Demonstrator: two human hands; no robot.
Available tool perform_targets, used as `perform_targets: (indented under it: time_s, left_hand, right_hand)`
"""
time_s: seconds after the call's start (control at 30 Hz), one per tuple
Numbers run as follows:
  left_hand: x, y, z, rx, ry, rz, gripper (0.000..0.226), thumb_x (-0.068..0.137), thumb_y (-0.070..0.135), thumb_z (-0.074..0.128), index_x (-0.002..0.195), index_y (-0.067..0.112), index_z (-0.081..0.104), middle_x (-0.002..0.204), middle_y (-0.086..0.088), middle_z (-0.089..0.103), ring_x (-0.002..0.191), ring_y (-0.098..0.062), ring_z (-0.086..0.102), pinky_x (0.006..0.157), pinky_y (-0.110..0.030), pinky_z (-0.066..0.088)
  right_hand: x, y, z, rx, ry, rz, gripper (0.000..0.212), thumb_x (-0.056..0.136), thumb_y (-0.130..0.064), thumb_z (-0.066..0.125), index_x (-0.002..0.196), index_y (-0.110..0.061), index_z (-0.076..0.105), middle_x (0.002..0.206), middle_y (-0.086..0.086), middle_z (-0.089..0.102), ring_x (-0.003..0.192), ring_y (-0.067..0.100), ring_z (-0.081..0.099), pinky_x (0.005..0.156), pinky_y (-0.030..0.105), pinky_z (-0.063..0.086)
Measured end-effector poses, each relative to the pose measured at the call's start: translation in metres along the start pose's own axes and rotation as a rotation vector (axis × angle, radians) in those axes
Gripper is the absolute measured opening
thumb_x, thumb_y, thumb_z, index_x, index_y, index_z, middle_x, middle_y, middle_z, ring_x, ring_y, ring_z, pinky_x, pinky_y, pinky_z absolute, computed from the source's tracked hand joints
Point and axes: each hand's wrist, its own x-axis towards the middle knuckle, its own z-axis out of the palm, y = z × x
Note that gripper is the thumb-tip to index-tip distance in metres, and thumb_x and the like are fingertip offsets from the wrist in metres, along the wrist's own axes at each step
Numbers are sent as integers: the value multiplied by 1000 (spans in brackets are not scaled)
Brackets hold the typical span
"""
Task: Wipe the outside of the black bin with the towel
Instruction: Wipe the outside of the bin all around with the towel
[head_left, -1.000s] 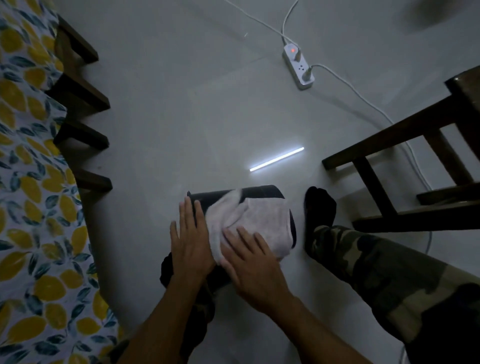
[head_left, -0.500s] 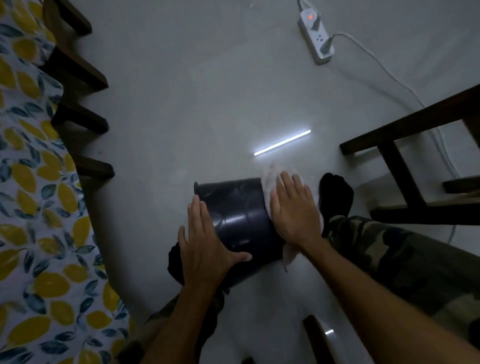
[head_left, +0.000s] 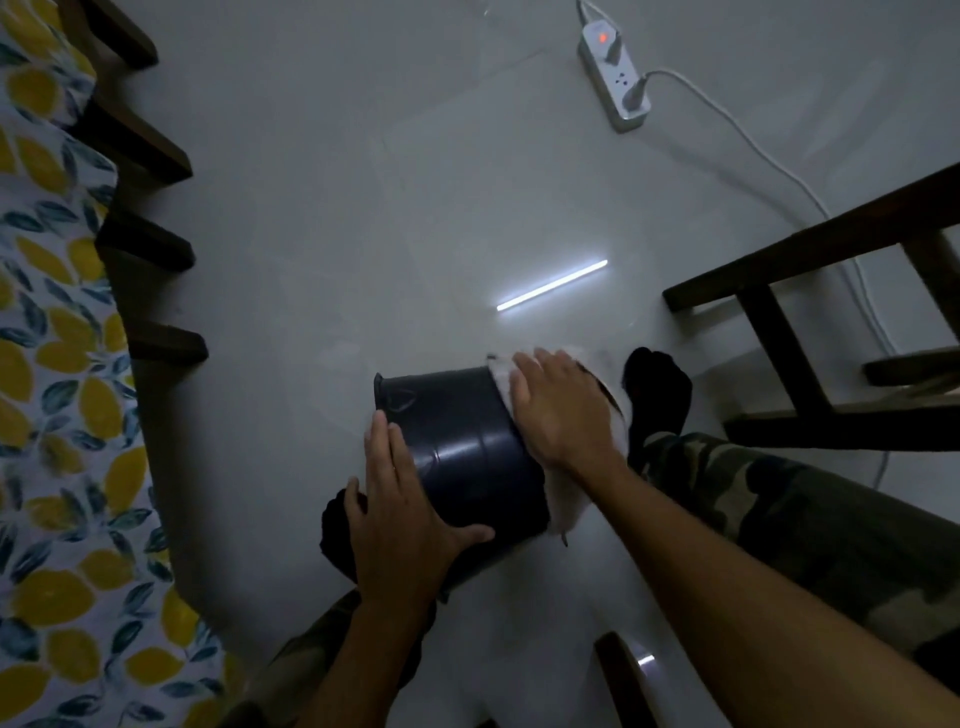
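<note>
The black bin (head_left: 467, 447) lies on its side on the pale floor between my legs, its rim toward the upper left. My left hand (head_left: 402, 514) rests flat on the bin's near left side, thumb spread along its lower wall, steadying it. My right hand (head_left: 558, 410) presses flat on the white towel (head_left: 563, 512), which drapes over the bin's right side. Most of the towel is hidden under my hand; its edges show above my fingers and below my wrist.
My black-socked right foot (head_left: 657, 384) sits just right of the bin, the left foot (head_left: 337, 525) behind my left hand. A dark wooden chair frame (head_left: 779, 332) stands at right, a lemon-print cloth (head_left: 57, 415) at left, a power strip (head_left: 615, 78) with cable far back.
The towel and my right hand slid from the top of the bin over to its right side. My left hand shifted onto the bin's near left wall. The view moved closer.
</note>
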Motion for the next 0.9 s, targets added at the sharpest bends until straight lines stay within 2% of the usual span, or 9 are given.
perform_targets:
  time_s: [0.07,0.13,0.27,0.43,0.53,0.57,0.63,0.8,0.9]
  left_hand:
    - [-3,0,7,13,12,12,165,32,78,83,157,15,-3,168,-5,-1,150,-31,23,114,-56,32]
    - [-10,0,15,18,42,31,159,40,82,80,157,12,-3,168,-9,-1,149,-33,25,113,-55,34]
    - [-20,-3,25,19,130,158,148,51,79,79,157,14,0,166,-16,6,136,-41,46,100,-54,49]
    - [-17,3,13,92,-33,-6,165,34,88,74,155,16,-13,167,-7,-10,150,-30,25,113,-49,37]
    - [-16,5,11,49,-49,-18,168,33,84,78,155,17,-17,166,-2,-16,152,-27,20,116,-46,31]
    - [-14,5,12,20,-48,-11,169,33,80,82,155,18,-16,166,-1,-16,152,-28,19,117,-46,30]
    - [-11,3,14,-43,-32,30,170,30,72,88,156,17,-11,166,0,-15,151,-30,21,117,-46,31]
    - [12,0,6,-111,50,209,166,37,58,95,157,15,-11,166,-9,-19,152,-27,6,115,-39,23]
    - [26,-4,-5,-44,176,294,155,46,55,95,158,12,-3,167,-17,-9,150,-39,16,113,-44,30]
  right_hand:
    - [-48,-2,7,-67,65,83,55,110,-35,21,157,-13,40,164,15,39,154,36,31,123,53,28]
    - [-101,-24,20,-97,52,-70,58,108,-30,22,161,-9,32,168,18,29,156,40,22,122,58,28]
    - [-77,-61,16,97,40,-410,42,103,-34,44,138,-19,63,142,11,64,134,33,57,117,47,35]
    - [0,-30,-7,-23,38,-108,18,94,-32,63,98,-19,76,98,15,73,94,40,68,82,51,54]
    - [-16,11,-11,226,99,187,31,107,-36,43,109,-24,71,121,7,68,108,29,64,95,42,51]
    - [-23,22,-12,348,87,265,36,110,-38,38,113,-22,70,126,5,65,111,26,63,92,35,49]
    - [-29,32,-11,540,48,379,40,112,-40,33,108,-18,67,109,5,68,100,24,66,75,25,46]
    - [-20,27,-18,607,162,390,36,112,-37,38,102,-17,67,94,0,68,82,10,63,73,23,42]
    - [-12,20,-30,652,196,391,32,112,-35,39,95,-20,62,85,-5,63,74,-2,56,67,20,38]
